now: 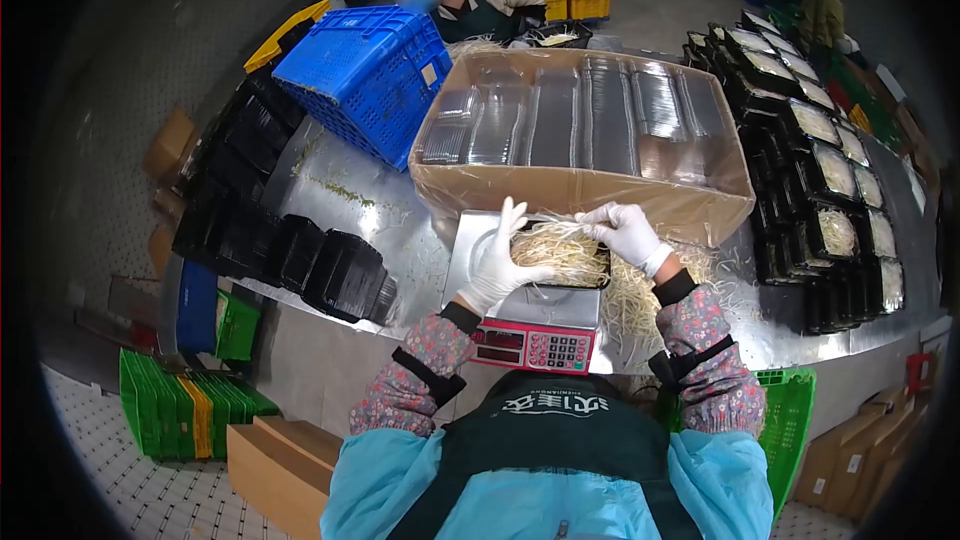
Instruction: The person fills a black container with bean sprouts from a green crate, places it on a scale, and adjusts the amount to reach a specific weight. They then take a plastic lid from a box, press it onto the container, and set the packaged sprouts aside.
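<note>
A black tray of pale sprouts (558, 254) rests on a scale (532, 340) with a red keypad panel. My left hand (497, 265), in a white glove, lies against the tray's left side with its fingers and thumb spread. Over the tray's upper right corner, my right hand (625, 234), also gloved, pinches a few sprout strands between thumb and fingers. Loose sprouts (640, 300) are heaped on the metal table just right of the scale. Behind the scale stands a cardboard box (590, 187) holding stacks of clear plastic lids (555, 120).
Stacked black trays (345, 275) line the left; filled sprout trays (835, 175) are piled high on the right. A blue crate (365, 75) tilts beside the box. One person (480, 0) works across the table (400, 240), another (825, 15) stands back right. Green crates (190, 405) sit on the floor.
</note>
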{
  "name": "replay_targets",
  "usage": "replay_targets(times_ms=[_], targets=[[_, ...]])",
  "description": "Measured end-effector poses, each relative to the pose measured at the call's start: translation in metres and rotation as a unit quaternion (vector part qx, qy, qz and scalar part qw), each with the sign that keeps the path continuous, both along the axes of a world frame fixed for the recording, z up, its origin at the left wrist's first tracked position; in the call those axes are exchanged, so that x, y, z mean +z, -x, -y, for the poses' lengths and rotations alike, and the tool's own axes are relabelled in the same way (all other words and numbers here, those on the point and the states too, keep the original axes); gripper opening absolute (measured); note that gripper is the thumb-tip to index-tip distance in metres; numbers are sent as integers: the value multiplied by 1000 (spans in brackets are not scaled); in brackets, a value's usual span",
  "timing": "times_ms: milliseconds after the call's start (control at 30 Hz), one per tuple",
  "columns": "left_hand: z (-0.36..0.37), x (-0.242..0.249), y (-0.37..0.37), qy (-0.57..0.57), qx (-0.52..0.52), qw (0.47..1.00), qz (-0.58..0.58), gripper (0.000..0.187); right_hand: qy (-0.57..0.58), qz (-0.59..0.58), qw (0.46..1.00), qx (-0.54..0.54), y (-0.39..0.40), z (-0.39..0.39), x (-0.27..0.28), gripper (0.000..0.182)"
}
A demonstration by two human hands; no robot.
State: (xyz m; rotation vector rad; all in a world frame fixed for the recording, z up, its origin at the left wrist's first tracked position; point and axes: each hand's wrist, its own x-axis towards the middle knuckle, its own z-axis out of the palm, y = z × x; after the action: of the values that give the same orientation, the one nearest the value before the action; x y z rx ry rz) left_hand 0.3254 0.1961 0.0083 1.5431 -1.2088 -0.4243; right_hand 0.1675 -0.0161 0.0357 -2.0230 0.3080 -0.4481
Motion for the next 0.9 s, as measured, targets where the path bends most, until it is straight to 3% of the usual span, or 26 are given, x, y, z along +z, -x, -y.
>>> replay_targets(times_ms=[100, 133, 167, 200, 233, 267, 433, 500, 567, 600, 633, 667, 700, 733, 767, 800, 900], targets=[[-2, -12, 0, 48, 31, 998, -17, 118, 63, -66, 996, 6, 1, -4, -17, 19], [0, -3, 9, 62, 61, 995, 53, 85, 96, -81, 992, 8, 0, -4, -19, 20], [3, -11, 8, 62, 60, 995, 51, 85, 128, -96, 987, 8, 0, -4, -23, 21], [6, -15, 7, -24, 51, 974, 220, 66, 127, -97, 987, 7, 1, -5, -21, 21], [9, -20, 7, -108, 40, 917, 381, 50, 137, -97, 986, 3, 2, -5, -20, 21], [10, -26, 10, -69, 67, 937, 336, 34, 147, -96, 984, 0, 3, -4, -17, 21], [12, -35, 6, -82, 64, 925, 365, 36, 86, -48, 994, -45, 50, 27, 0, 18], [11, -35, 5, -79, 61, 925, 366, 36, -74, -53, 990, -107, 77, 38, 9, 20], [7, -30, 3, -34, 49, 964, 260, 42, -121, -45, 981, -148, 105, 57, -6, 18], [3, -27, 0, -32, 46, 964, 261, 42, -153, -101, 965, -190, 116, 65, -19, 27], [-3, -23, -5, -22, 48, 975, 218, 51, -153, -100, 964, -193, 129, 74, -37, 27], [-11, -18, -10, -13, 50, 983, 174, 62, 38, -201, 966, -155, 143, 81, -56, 33], [-20, -11, -13, -14, 46, 983, 175, 62, 225, -294, 922, -109, 150, 83, -67, 38], [-27, -2, -18, -54, 21, 968, 246, 76, 222, -420, 876, -78, 155, 80, -55, 68], [-34, 3, -23, -92, -4, 944, 315, 91, 221, -420, 876, -82, 151, 74, -48, 68], [-38, -7, -33, -138, -21, 939, 313, 113, 214, -362, 902, -97, 145, 68, -42, 80], [-25, 20, -20, -148, -10, 921, 360, 120, 134, -201, 968, -74, 108, 34, -5, 107]])
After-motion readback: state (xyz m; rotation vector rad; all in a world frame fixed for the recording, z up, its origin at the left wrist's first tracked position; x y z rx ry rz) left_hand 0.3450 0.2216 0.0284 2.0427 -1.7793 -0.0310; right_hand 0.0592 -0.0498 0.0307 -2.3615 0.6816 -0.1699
